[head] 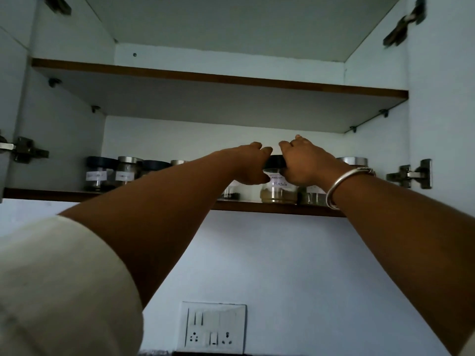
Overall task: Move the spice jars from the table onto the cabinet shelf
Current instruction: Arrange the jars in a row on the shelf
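**Head view, centre of frame.** The spice jar (279, 195) is clear glass with a black lid (275, 163) and a paper label (280, 183). It stands near the front edge of the lower shelf (51, 194), in a row of other jars (113, 173) extending left and right. The 2 hands, left hand (250, 164) and right hand (302, 163), curl round the lid and shoulder from opposite sides, fingers closed on it. The jar appears rigid, breakable and smooth-walled. It is partly filled with brown powder, so it is probably light. The lid rim and shoulder offer the surest hold. Hidden are the fingertips behind the jar, whether its base rests fully on the shelf, and jars behind the forearms. The label is only partly legible. The table lies outside the frame.
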Tool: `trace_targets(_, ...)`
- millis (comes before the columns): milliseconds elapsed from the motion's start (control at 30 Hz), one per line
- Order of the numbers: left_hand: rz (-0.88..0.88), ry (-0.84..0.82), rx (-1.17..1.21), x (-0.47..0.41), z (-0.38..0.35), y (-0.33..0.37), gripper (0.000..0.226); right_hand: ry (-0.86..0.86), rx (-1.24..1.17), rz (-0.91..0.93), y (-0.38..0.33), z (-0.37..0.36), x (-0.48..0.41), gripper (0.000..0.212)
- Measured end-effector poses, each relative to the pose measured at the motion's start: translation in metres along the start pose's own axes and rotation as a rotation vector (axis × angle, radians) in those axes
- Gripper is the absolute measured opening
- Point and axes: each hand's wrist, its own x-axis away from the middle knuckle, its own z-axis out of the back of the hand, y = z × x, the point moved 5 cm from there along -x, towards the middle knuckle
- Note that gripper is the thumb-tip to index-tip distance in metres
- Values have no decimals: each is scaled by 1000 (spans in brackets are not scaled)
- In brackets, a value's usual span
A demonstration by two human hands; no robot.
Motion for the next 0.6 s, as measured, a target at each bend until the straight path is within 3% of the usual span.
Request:
trace_targets(367,-106,-1,81,4,-8,15,75,-85,2,-105,23,-6,26,61)
trace_targets(600,-79,-23,42,2,-21,18,78,-87,3,-113,43,-9,31,59)
